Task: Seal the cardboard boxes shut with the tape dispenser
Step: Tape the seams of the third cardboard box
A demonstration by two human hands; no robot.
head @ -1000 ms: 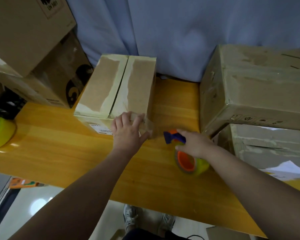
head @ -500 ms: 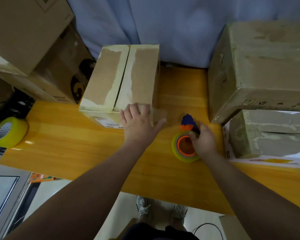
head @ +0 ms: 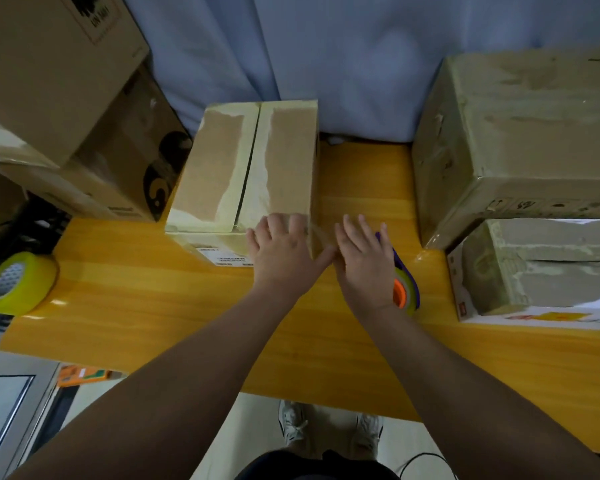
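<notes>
A small cardboard box [head: 222,168] with old tape residue and a centre seam stands on the yellow wooden table [head: 153,306]. My left hand [head: 284,254] lies flat on the box's near right corner with its fingers spread. A strip of clear tape [head: 321,233] runs off that corner toward my right hand [head: 362,261]. That hand is flat beside the box, fingers extended and apart. The tape dispenser [head: 405,289], purple and orange with a yellowish roll, rests on the table against the right side of my right hand. Part of it is hidden by the palm.
A loose yellow tape roll [head: 18,282] sits at the table's left end. Large cartons [head: 66,81] are stacked at the left. A big taped box [head: 516,133] and a smaller one [head: 541,261] stand at the right. A blue curtain [head: 343,64] hangs behind.
My right hand has left the dispenser's handle and moved left toward the box, its fingers now spread flat. The left hand stays pressed on the box corner.
</notes>
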